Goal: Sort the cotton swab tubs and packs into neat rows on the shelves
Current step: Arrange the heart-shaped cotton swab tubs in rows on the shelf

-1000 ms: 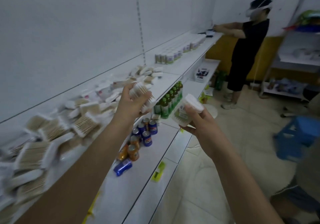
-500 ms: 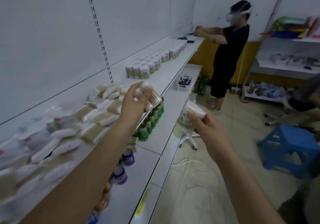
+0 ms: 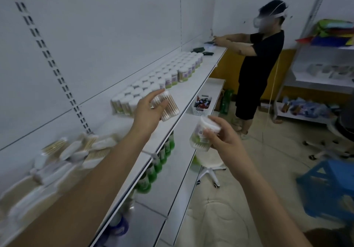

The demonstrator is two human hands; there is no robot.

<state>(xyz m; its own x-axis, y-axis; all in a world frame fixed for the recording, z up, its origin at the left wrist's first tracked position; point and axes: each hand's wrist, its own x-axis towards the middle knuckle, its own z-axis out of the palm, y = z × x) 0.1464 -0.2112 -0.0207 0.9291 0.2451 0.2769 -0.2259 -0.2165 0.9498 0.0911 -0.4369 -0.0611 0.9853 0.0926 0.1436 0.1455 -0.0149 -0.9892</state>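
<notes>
The left hand (image 3: 147, 112) grips a swab pack (image 3: 167, 106) above the shelf (image 3: 183, 93); the right hand (image 3: 223, 141) grips a tub (image 3: 201, 133).

Swab tub (image 3: 203, 134): clear glossy plastic, white lid. Swab pack (image 3: 167, 106): clear film, wooden sticks. Shelf (image 3: 183, 91): smooth white painted metal.

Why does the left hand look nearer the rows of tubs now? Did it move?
Yes. The left hand carried its tub along the top shelf toward the tub rows.
</notes>
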